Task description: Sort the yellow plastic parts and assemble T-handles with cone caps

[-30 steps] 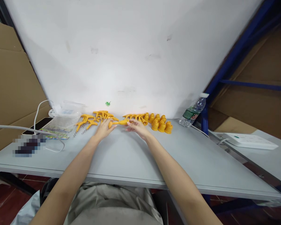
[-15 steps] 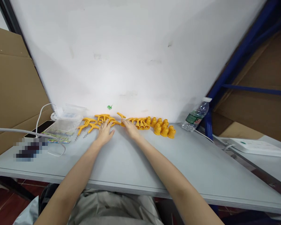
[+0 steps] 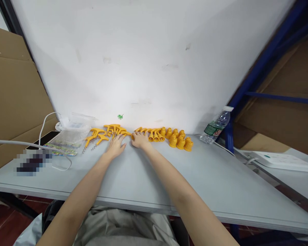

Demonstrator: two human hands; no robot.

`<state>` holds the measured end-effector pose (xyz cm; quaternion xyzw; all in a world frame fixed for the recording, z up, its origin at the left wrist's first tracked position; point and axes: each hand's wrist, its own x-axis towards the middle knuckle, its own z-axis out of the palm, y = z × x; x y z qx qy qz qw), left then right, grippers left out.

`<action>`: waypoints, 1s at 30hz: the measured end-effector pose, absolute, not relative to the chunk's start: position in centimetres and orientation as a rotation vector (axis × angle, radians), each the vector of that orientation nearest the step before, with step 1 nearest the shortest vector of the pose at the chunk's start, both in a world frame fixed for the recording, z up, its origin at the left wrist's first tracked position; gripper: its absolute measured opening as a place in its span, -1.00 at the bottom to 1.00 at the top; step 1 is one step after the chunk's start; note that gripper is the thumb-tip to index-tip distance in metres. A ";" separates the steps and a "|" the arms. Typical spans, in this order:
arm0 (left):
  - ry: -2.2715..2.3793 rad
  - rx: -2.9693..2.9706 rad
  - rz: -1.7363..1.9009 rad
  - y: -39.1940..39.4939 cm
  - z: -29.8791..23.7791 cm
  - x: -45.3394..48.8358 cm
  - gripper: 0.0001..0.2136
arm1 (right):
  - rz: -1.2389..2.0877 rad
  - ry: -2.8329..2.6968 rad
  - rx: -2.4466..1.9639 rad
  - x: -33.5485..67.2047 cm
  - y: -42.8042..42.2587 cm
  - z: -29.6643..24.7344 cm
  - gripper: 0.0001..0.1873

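My left hand (image 3: 116,147) lies flat with its fingers stretched out and thumb apart. Its fingertips reach the near edge of a heap of yellow T-handled corkscrews (image 3: 102,137), whose metal spirals show at the left. Beside it, my right hand (image 3: 140,140) curls over a yellow corkscrew at the left end of a row; its fingers partly hide that piece. The row's other corkscrews (image 3: 156,134) stand with their spirals inside yellow bell-shaped bases. Further right stands a group of separate yellow bases (image 3: 180,140), opening down.
A plastic bottle (image 3: 217,126) leans at the right by a blue frame (image 3: 246,90). Clear plastic bags (image 3: 73,131), a phone (image 3: 50,139) and white cables lie at the left, near a cardboard box (image 3: 12,92). A white wall panel (image 3: 149,61) closes off the table's back.
My right hand has come down onto the row's left end, and the raised yellow handle above its fingers has lowered into line. My left hand stays almost in place.
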<state>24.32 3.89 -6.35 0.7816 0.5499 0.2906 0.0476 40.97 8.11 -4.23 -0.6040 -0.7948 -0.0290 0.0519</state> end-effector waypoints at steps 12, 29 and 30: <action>1.591 2.412 0.858 3.9 -6.2 24.1 -0.60 | -0.060 -2.145 -1.684 42.4 8.0 -6.8 -0.57; 1.504 2.464 0.889 4.3 -7.0 23.9 -0.66 | -0.020 -1.509 -2.216 54.8 6.3 -4.1 -0.64; 1.498 2.464 0.895 4.3 -7.0 23.9 -0.66 | -0.032 -1.533 -2.177 55.1 6.5 -4.3 -0.64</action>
